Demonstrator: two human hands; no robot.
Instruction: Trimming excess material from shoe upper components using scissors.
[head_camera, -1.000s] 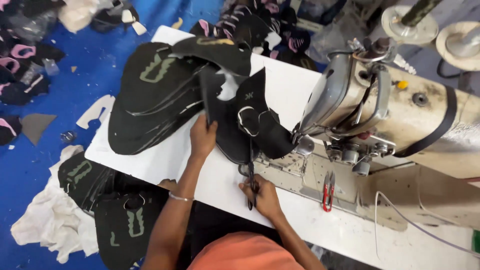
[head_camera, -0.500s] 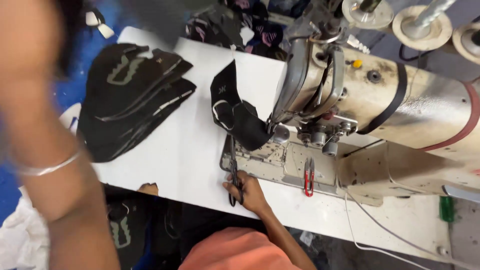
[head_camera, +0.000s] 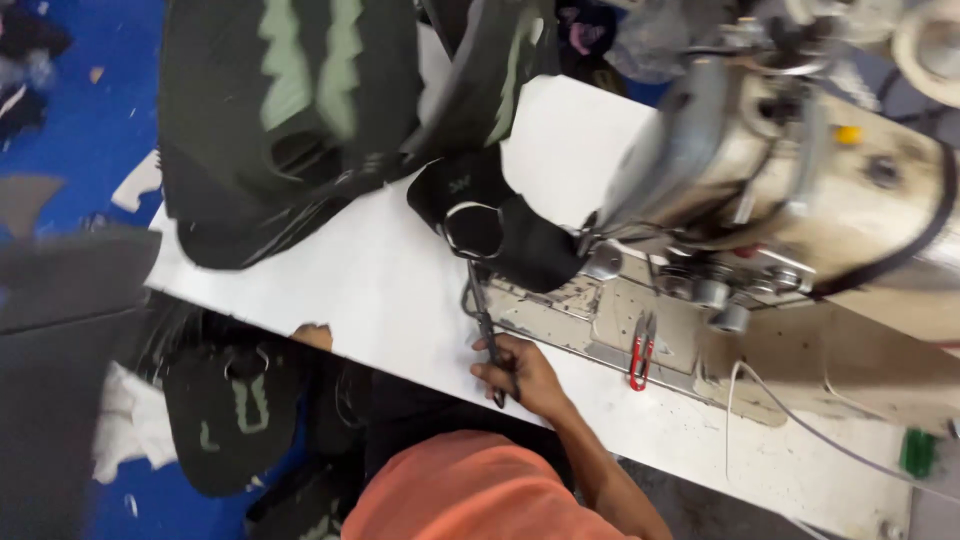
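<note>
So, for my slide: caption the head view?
Right hand holding scissors on white table beside sewing machine.

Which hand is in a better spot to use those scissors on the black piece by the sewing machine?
Probably the right hand: it already holds the scissors, whose tips point at the black fabric piece beside the sewing machine. The left hand is not clearly in view.

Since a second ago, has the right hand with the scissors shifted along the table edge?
No. The right hand still grips the scissors at the white table's near edge, left of the red snips, as before. Only the camera swung.
</note>
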